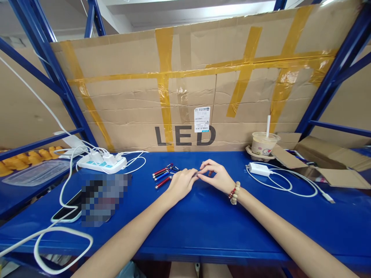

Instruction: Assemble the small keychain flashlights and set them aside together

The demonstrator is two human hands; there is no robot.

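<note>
Over the middle of the blue table (179, 227), my two hands meet at the fingertips. My left hand (182, 183) is closed, its back turned up and its fingers bent around something hidden. Thumb and forefinger of my right hand (218, 177) pinch a small dark thing at the left fingertips, too little of it showing to name. A beaded bracelet (234, 193) is on the right wrist. Just left of my left hand lie several slim shiny metal tubes like keychain torches, among them a blue tube (161, 176) and a red tube (163, 182), some with dark clips at the end.
At the left are a white power strip (101, 164) with plugs and cables, a phone (69, 210) and a blurred-out patch. On the right stand a drink cup (262, 144) with a straw, a white adapter (259, 169) with its cable, and an open carton (321, 162). Cardboard (130, 108) walls the back.
</note>
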